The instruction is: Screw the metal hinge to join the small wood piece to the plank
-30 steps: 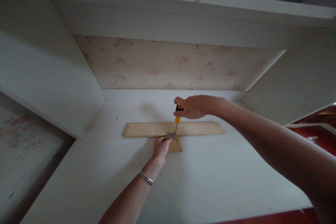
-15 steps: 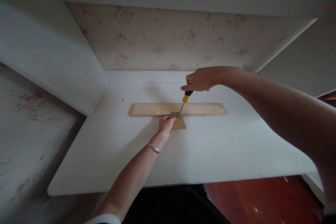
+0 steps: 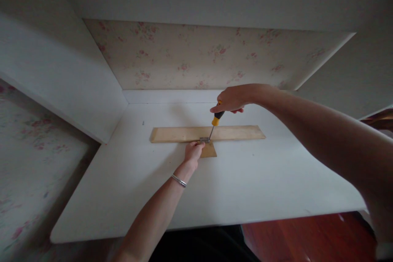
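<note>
My right hand [image 3: 229, 99] is wrapped round the yellow-and-black handle of a screwdriver [image 3: 215, 121], which tilts down and to the left. Its tip meets the right end of a small metal hinge [image 3: 204, 139]. Below it, my left hand [image 3: 193, 151] has its fingers closed at the hinge's near left edge; the exact grip is partly hidden. Under the hinge, a long pale wooden board [image 3: 175, 134] lies across the table. A short wooden piece [image 3: 209, 150] joins its near side at the middle, partly covered by my left hand.
The white table [image 3: 260, 184] has a small metal bit [image 3: 143, 123], perhaps a screw, at its back left. White panels stand at left and right, and a floral-papered wall [image 3: 184, 57] rises behind. Red flooring [image 3: 294, 229] shows beyond the front edge.
The whole view has shifted slightly, so everything sits lower in the picture. The screwdriver tip stays at the hinge's right end, and both hands keep their places.
</note>
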Motion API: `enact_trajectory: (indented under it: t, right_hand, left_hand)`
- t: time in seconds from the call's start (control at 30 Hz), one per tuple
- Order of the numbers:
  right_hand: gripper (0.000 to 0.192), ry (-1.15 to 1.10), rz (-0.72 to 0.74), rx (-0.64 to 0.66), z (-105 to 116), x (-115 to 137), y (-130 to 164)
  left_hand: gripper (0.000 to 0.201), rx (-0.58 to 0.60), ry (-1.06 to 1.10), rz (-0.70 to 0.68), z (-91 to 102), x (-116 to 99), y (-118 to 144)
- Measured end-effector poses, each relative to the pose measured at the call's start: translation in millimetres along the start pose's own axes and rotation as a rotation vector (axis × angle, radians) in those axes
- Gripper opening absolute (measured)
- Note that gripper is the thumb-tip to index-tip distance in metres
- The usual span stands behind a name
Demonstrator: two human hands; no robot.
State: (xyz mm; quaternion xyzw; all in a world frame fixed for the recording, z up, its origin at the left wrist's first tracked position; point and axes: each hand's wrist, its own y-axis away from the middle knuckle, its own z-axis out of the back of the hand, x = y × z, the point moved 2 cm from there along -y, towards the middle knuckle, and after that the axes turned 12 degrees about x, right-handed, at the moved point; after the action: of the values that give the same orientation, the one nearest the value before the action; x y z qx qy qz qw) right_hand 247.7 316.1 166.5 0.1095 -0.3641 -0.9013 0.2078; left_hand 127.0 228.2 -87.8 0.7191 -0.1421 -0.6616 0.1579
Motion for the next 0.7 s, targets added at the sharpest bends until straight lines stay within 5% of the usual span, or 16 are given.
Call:
enact_trajectory:
  t: [0.7]
  right_hand:
    - [0.057, 0.019, 0.041, 0.016, 12, 16, -4]
  left_hand:
    - [0.016, 0.002, 0.032, 0.009, 0.2, -2, 0]
